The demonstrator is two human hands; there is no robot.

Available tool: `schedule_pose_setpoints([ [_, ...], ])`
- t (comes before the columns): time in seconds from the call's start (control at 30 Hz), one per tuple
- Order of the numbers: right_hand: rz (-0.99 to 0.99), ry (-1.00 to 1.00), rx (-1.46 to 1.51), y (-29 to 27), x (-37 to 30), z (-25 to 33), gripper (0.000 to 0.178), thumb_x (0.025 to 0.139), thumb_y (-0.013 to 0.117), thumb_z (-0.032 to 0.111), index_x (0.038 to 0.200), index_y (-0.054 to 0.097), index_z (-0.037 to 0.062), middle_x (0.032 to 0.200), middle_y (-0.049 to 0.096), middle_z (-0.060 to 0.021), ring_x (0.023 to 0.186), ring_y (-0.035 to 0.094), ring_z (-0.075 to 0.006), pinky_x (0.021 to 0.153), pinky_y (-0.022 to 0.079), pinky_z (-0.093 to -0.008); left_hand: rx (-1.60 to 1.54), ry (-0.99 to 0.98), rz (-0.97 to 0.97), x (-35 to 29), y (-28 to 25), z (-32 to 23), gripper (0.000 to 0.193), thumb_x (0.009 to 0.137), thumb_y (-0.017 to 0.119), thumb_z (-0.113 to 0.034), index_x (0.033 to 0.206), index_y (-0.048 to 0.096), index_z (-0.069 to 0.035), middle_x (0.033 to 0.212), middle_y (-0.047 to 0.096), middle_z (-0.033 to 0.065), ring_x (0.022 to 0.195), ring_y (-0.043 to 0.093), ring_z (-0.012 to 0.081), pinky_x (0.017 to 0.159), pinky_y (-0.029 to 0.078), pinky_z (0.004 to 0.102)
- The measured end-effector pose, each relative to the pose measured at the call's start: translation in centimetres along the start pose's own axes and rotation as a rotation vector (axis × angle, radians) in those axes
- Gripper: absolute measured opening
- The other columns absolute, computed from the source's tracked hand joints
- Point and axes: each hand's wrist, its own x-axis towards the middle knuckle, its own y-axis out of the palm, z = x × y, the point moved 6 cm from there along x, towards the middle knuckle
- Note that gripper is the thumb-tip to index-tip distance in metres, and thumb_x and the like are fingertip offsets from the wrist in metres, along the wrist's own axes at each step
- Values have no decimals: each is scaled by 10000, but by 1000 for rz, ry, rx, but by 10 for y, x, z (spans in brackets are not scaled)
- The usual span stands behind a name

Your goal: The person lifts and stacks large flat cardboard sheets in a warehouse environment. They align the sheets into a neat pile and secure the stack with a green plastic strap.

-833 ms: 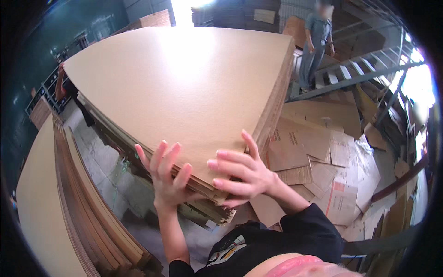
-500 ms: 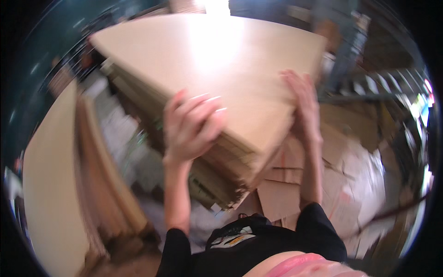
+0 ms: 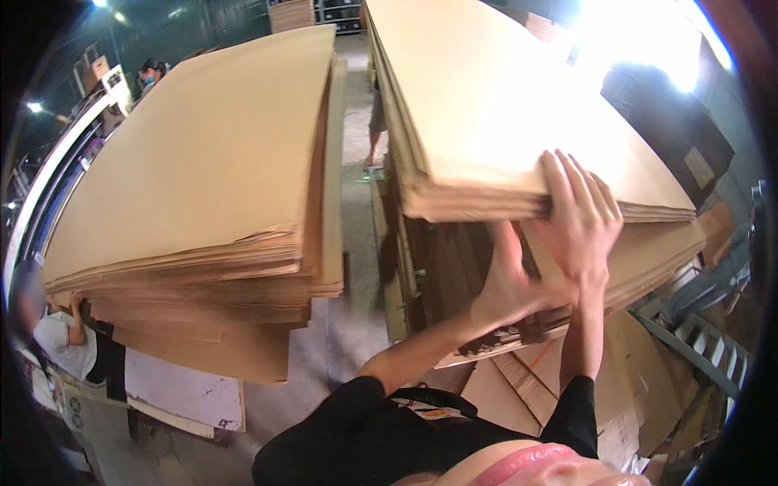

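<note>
A thick stack of brown cardboard sheets juts toward me at the right, its near edge raised above more cardboard. Over that near edge curl the fingers of my right hand, closed on the sheets; its thumb is hidden. Just below the edge is my left hand, thumb up and fingers stretched out rightward, partly hidden behind my right wrist. It looks open, with nothing seen in it; whether it touches the sheets I cannot tell.
A second tall cardboard stack stands at the left. A co-worker has hands at its near left edge; another person shows behind it. Between the stacks runs a strip of floor. A grey metal frame stands at the right.
The view has swung left, bringing the left stack and a co-worker into sight. My left hand has moved from the sheets' top to below their edge. My right hand now grips the near edge.
</note>
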Motion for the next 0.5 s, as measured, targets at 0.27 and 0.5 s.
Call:
schedule_pose_setpoints([
  [0.27,343,78,-75,34,-1,-25,1077,599,910,140,1512,348,38,1524,410,-196,1437,362,-375,1170,346,-492,76,251,-482,96,-133,-101,332,1034,576,-137,1307,434,-13,1148,594,41,940,539,98,850,471,277],
  [0.5,128,193,-116,73,-6,-169,615,832,780,208,1387,533,112,1169,657,-99,1049,646,-322,926,495,-439,-20,459,-372,84,-133,-149,720,1015,541,-57,1588,105,-23,1610,256,179,1470,307,253,1191,280,400],
])
